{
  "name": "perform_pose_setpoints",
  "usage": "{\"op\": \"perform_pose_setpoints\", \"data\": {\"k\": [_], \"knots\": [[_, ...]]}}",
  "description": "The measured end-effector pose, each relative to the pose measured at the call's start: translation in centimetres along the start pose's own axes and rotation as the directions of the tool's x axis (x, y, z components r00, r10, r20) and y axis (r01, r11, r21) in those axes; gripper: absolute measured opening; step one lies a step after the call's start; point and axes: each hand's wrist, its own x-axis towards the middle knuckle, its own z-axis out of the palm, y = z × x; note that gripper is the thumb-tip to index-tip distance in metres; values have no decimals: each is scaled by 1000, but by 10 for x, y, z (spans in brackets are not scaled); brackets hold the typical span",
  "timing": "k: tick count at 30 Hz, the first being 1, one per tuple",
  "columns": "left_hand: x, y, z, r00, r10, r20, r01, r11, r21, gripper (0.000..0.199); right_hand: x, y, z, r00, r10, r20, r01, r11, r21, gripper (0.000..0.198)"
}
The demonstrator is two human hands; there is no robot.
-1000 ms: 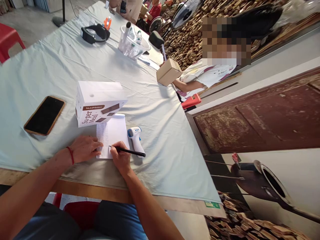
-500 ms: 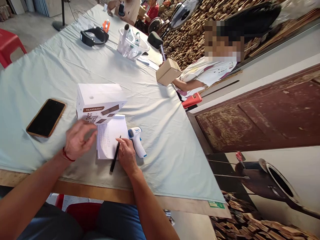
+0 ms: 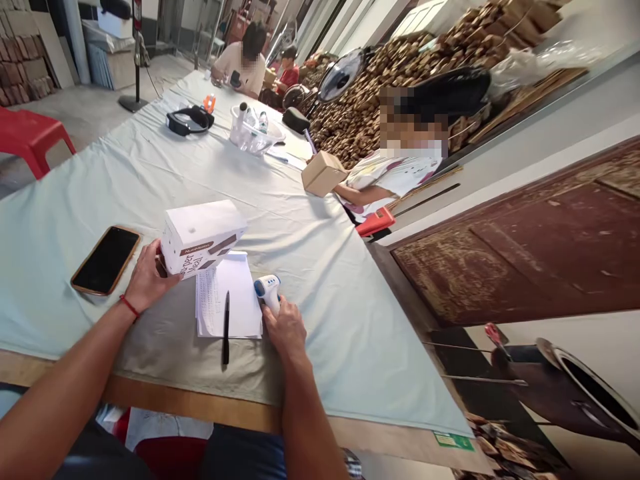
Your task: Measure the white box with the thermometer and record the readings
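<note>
My left hand (image 3: pixel 150 277) grips the lower left side of a white NutriMotion box (image 3: pixel 205 225), with the thumb at its printed front. The box overlaps the top of a notepad (image 3: pixel 241 293) with handwriting on its left part. A black pen (image 3: pixel 227 327) lies across the pad's lower edge, out of my hands. My right hand (image 3: pixel 287 325) is closed around the handle of a white and blue infrared thermometer (image 3: pixel 269 288), just right of the pad; the fingers hide most of the handle. A smartphone (image 3: pixel 106 260) in a brown-edged case lies left of my left hand.
A headband-like black device (image 3: pixel 190 121), an orange item (image 3: pixel 209 103) and a clear basin (image 3: pixel 255 137) with bottles stand farther back on the cloth-covered table (image 3: pixel 125 177). At the right edge a person holds a cardboard box (image 3: pixel 323 175) near a red object (image 3: pixel 375 222).
My right hand has left the pen on the pad and taken hold of the thermometer. My left hand has closed on the white box. The view has tipped upward.
</note>
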Motion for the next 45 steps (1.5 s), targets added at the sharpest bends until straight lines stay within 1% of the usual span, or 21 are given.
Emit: {"op": "perform_pose_setpoints", "data": {"k": [2,3,4,6,8,9,11,13,17,19,22,27,30,36,38,40,43,45], "knots": [[-5,7,-1,998,-49,28,50,997,-57,78,-1,-4,-5,999,12,38,-20,978,206,47],[-7,10,-2,996,-79,35,82,991,-101,78,-3,-9,-7,999,28,43,-41,940,339,48],[-9,14,-2,993,-108,39,113,983,-145,78,-6,-15,-10,998,42,53,-62,876,479,49],[-11,19,-5,985,-160,63,170,960,-221,75,-13,-33,-14,995,39,93,-94,687,721,49],[-11,22,-7,966,-213,143,246,929,-275,73,-22,-53,-15,985,-57,162,-113,496,861,49],[-11,24,-7,952,-234,195,284,913,-293,73,-27,-62,-13,969,-119,218,-145,441,886,49],[-11,25,-8,932,-244,269,324,893,-313,73,-37,-79,-6,927,-201,318,-223,389,894,46],[-11,26,-7,935,-208,286,298,899,-321,70,-47,-90,2,897,-237,373,-278,356,892,45],[-11,27,-7,951,-130,279,215,929,-300,63,-59,-97,8,866,-279,415,-338,285,897,45],[-11,29,-7,953,-115,279,197,938,-286,60,-61,-98,7,863,-277,422,-354,264,897,46],[-11,30,-7,951,-124,284,206,937,-282,58,-60,-101,4,875,-249,414,-355,250,901,48],[-13,30,-6,938,-145,316,230,941,-249,65,-59,-103,2,867,-254,429,-379,224,898,47],[-13,30,-6,930,-135,342,235,933,-271,66,-60,-102,3,859,-259,442,-401,197,895,46],[-14,31,-5,931,-149,333,260,911,-320,69,-63,-100,3,853,-254,457,-408,224,885,46],[-15,30,-4,939,-150,308,259,900,-351,70,-63,-100,1,866,-223,448,-396,243,886,46],[-15,26,-2,955,-145,259,237,898,-370,71,-63,-99,-3,898,-170,406,-355,266,896,44],[-12,16,1,982,-129,139,172,916,-362,76,-63,-97,-11,946,-99,309,-265,314,912,39],[-10,6,3,994,-92,60,106,940,-323,80,-64,-94,-15,961,-79,264,-222,344,912,37]]}}
